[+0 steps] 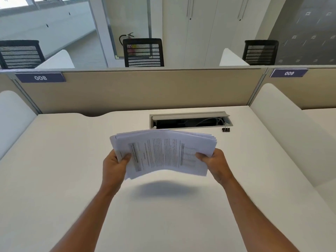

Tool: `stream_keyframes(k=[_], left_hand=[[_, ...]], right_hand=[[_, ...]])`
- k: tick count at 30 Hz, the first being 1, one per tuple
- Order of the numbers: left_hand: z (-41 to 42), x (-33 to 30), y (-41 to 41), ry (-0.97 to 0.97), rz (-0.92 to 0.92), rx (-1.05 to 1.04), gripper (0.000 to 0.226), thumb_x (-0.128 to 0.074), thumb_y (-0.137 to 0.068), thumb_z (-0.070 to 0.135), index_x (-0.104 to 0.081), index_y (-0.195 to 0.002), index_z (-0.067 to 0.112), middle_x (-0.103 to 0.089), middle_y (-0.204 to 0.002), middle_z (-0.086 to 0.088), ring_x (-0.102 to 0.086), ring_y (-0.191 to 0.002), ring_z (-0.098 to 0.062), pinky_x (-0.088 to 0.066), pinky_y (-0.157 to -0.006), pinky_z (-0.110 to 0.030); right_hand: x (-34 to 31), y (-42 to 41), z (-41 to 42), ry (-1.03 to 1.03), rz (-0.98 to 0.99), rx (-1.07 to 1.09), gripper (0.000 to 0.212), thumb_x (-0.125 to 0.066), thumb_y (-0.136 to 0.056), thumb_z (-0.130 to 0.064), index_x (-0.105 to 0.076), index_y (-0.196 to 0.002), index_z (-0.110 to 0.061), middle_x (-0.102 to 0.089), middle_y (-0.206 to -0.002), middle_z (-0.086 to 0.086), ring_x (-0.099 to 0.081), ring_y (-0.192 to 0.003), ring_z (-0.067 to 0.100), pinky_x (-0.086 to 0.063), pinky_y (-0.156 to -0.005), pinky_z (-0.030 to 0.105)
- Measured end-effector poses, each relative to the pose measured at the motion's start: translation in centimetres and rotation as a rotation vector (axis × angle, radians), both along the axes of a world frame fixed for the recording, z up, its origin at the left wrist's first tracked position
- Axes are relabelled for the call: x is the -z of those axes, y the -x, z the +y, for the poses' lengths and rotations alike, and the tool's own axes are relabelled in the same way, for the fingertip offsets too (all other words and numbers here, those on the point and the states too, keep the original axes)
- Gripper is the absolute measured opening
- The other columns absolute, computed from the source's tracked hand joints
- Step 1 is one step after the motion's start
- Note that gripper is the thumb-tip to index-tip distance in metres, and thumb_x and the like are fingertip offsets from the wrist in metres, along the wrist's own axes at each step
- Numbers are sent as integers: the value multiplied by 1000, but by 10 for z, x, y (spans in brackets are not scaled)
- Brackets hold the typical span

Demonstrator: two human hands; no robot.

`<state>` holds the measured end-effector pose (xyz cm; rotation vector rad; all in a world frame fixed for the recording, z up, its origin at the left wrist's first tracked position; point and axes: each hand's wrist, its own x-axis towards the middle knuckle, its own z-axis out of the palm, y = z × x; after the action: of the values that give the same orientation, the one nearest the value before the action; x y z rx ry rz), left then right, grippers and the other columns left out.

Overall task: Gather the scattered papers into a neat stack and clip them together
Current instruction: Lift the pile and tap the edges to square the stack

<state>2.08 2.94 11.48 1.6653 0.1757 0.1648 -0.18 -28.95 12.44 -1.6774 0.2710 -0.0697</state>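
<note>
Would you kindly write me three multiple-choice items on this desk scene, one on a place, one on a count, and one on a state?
1. Where is the binder clip?
A. On the desk beside the right end of the cable hatch
B. Clamped on the papers
C. On a chair

2. How many chair backs show beyond the partition?
A. One
B. Three
C. Five

3. How are the papers now?
A. Flat on the desk
B. Held in the air by the left hand and right hand
C. Inside the hatch

Answers: 1 A, the clip sits on the desk; 2 B, three black mesh backs; 3 B, their shadow falls on the desk below.
</note>
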Motion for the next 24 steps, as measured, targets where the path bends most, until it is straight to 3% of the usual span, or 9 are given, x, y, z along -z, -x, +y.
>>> stream_keyframes(k=[4, 8, 11, 15, 19, 24], left_hand=[[-12, 21, 15, 28, -3, -79, 16, -63, -96, -1, -66, -103, 13, -72, -95, 1, -66, -82, -11, -54, -63, -14], [-11, 65, 25, -78, 123, -3, 23, -67, -93, 5, -60, -110, 19, -71, -106, -4, -69, -100, -27, -52, -74, -28], [-15, 73, 27, -134, 167, 16, 37, -69, -93, 9, -54, -126, 17, -67, -117, -1, -64, -108, -21, -51, -78, -26], [-23, 73, 23, -157, 168, 42, 48, -70, -92, 12, -48, -134, 19, -62, -124, 1, -61, -114, -19, -51, -87, -31], [-28, 69, 21, -141, 166, 31, 51, -70, -92, 8, -43, -135, 15, -57, -123, 0, -57, -115, -21, -50, -87, -31], [-38, 62, 21, -142, 175, 60, 56, -69, -91, 2, -35, -136, 11, -51, -112, 13, -55, -110, -17, -48, -84, -28]], right_hand=[[20, 8, 9, -52, -58, 123, 20, -73, -88, -3, -75, -96, -21, -75, -92, 4, -68, -84, 19, -56, -78, 35], [52, 17, 13, -113, 37, 171, 24, -75, -85, -1, -72, -99, -21, -76, -96, 5, -70, -89, 22, -56, -81, 37], [61, 17, 14, -131, 56, 180, 29, -75, -84, 0, -70, -107, -17, -76, -100, 3, -70, -89, 17, -55, -80, 29], [65, 12, 15, -168, 96, 190, 30, -73, -84, 5, -70, -106, -15, -75, -101, 4, -68, -91, 19, -53, -78, 27], [69, 10, 12, -174, 115, 204, 30, -71, -82, 9, -71, -104, -13, -74, -100, 8, -67, -90, 23, -53, -78, 32], [71, 9, 15, -200, 120, 198, 37, -69, -79, 15, -72, -96, -17, -74, -96, 7, -67, -89, 21, -53, -82, 33]])
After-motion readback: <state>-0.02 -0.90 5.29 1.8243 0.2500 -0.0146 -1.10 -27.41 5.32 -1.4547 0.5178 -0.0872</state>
